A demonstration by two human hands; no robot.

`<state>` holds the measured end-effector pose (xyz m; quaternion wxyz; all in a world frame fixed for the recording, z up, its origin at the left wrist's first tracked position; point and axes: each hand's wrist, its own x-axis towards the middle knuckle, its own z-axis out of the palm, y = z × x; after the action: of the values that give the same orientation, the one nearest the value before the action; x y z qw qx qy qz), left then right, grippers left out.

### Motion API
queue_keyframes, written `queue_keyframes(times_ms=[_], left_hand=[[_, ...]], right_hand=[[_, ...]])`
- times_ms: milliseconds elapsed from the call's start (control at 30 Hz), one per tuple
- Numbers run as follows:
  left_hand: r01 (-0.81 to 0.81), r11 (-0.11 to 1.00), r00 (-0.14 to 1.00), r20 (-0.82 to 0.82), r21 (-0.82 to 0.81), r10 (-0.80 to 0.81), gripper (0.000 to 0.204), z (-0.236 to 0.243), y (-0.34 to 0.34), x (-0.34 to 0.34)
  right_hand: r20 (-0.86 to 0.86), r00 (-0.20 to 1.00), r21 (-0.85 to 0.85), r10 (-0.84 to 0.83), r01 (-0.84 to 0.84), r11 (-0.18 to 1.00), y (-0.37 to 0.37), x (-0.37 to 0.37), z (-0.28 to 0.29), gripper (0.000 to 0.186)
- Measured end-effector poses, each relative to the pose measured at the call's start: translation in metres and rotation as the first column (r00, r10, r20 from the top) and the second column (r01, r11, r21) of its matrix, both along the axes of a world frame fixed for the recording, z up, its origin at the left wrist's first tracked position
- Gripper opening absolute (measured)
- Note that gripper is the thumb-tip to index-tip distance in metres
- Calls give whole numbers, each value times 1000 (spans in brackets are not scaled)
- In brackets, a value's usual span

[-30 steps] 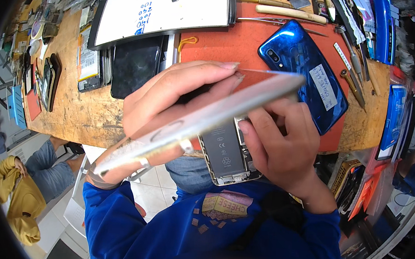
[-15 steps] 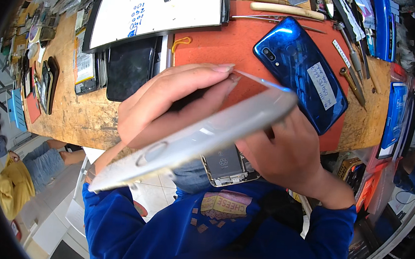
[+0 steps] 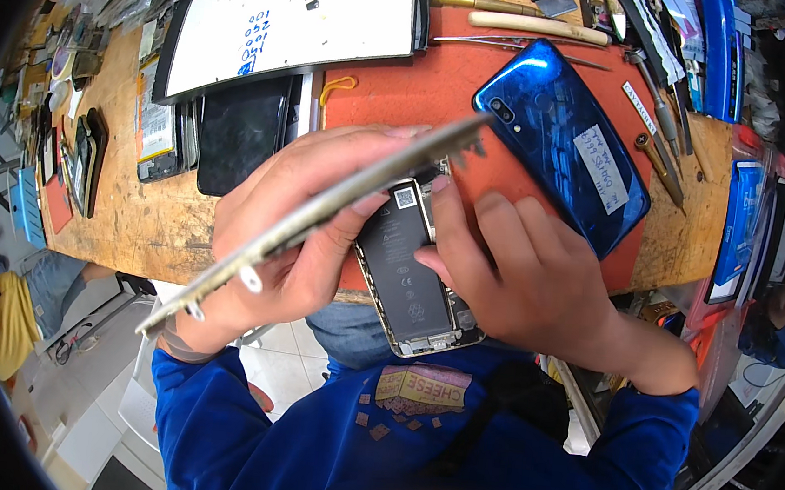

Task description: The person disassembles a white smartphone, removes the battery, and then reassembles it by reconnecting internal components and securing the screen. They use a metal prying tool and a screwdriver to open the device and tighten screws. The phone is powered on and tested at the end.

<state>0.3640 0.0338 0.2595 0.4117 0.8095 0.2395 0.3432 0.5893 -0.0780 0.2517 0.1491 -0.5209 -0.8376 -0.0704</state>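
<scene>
My left hand (image 3: 284, 259) is closed round the left edge of an opened phone (image 3: 407, 265), thumb at its rim. The phone's black battery and the metal parts of its frame lie exposed. A thin screen panel (image 3: 321, 203), seen nearly edge-on with small metal tabs, slants up in front of my left hand and hides part of it. It seems to join the phone near its top end, but I cannot make out the join. My right hand (image 3: 525, 280) is bent round the phone's right side, index fingertip at the upper right corner, thumb over the battery's edge.
A blue phone (image 3: 564, 148) with a paper label lies on the orange mat (image 3: 382, 95). Behind are tweezers (image 3: 513, 43), a wooden-handled tool (image 3: 540, 27) and a white board (image 3: 290, 26) with blue writing. A dark phone screen (image 3: 243, 134) lies to the left; a screwdriver (image 3: 660, 170) to the right.
The panel has tipped from broad side to nearly edge-on, baring the phone under it. My right hand has come from behind the panel to the phone's upper right; my left thumb now shows.
</scene>
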Motion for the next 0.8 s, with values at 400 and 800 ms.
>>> queue_keyframes(times_ms=[400,800], left_hand=[[39,994,996,-81,-98,-47,32,0,-2,0],[0,996,999,-39,91,3,46,2,-6,18]], right_hand=[[-24,998,176,-53,57,983,-2,-3,-13,21],[-41,994,204,-98,104,973,3,-9,-15,13]])
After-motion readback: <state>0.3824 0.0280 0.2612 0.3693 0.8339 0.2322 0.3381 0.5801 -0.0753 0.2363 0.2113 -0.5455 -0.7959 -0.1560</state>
